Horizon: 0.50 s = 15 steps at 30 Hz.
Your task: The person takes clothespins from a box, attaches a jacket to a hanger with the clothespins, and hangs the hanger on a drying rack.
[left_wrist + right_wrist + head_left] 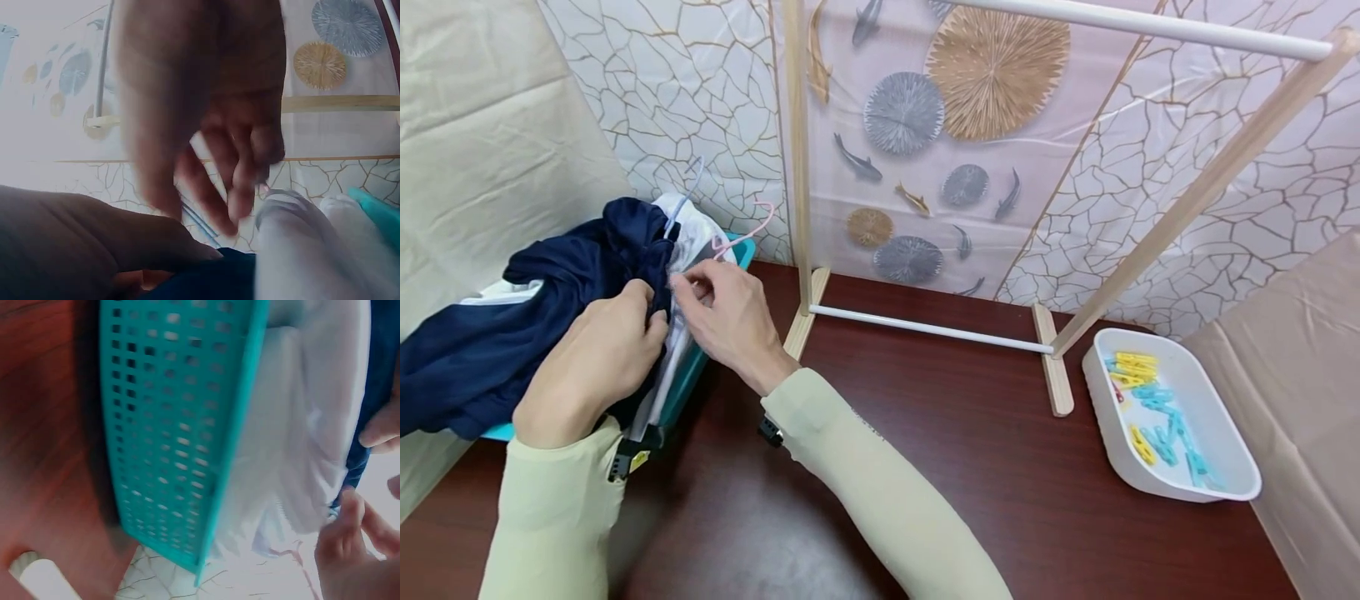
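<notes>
In the head view a navy garment [587, 258] lies bunched over a teal basket [743, 250], with a light blue hanger [685, 200] at its upper edge. My left hand [591, 358] grips the navy garment near that edge. Close beside it, my right hand [730, 317] has its fingers loosely bent at the garment's border; the left wrist view shows them blurred and apart, just above the navy cloth [203, 275]. White clothing [312, 425] fills the basket next to the navy cloth. A pink hanger [756, 223] sticks up behind my right hand.
A wooden rack with a white top rail [1150, 22] and a white lower bar [932, 329] stands at the back of the dark table [880, 467]. At the right sits a white tub [1225, 433] holding yellow and blue clothespins [1135, 367]. Patterned sheets hang behind.
</notes>
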Motion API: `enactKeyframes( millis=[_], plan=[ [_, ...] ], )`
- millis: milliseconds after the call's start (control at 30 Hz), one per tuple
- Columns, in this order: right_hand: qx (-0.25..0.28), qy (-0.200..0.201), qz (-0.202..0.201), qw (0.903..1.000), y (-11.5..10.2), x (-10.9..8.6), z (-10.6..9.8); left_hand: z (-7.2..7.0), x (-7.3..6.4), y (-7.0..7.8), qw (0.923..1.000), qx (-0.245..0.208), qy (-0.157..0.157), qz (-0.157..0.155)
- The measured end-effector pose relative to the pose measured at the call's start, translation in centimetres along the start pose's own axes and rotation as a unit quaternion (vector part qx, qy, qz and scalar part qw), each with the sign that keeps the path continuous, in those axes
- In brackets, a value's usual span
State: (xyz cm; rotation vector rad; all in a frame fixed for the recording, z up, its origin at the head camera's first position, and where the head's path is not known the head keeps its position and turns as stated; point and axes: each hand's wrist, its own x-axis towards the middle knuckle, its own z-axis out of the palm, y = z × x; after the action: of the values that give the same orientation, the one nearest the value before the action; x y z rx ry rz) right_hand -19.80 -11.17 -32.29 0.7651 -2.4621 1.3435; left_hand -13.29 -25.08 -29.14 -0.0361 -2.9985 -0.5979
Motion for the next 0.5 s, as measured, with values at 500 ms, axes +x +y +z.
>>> enactKeyframes(
  millis=[500],
  plan=[
    [0.033, -0.155, 0.099, 0.9825, -1.8, 2.2, -0.4, -0.2, -0.3, 0.3, 0.9997, -0.002, 0.015, 0.020]
  ],
)
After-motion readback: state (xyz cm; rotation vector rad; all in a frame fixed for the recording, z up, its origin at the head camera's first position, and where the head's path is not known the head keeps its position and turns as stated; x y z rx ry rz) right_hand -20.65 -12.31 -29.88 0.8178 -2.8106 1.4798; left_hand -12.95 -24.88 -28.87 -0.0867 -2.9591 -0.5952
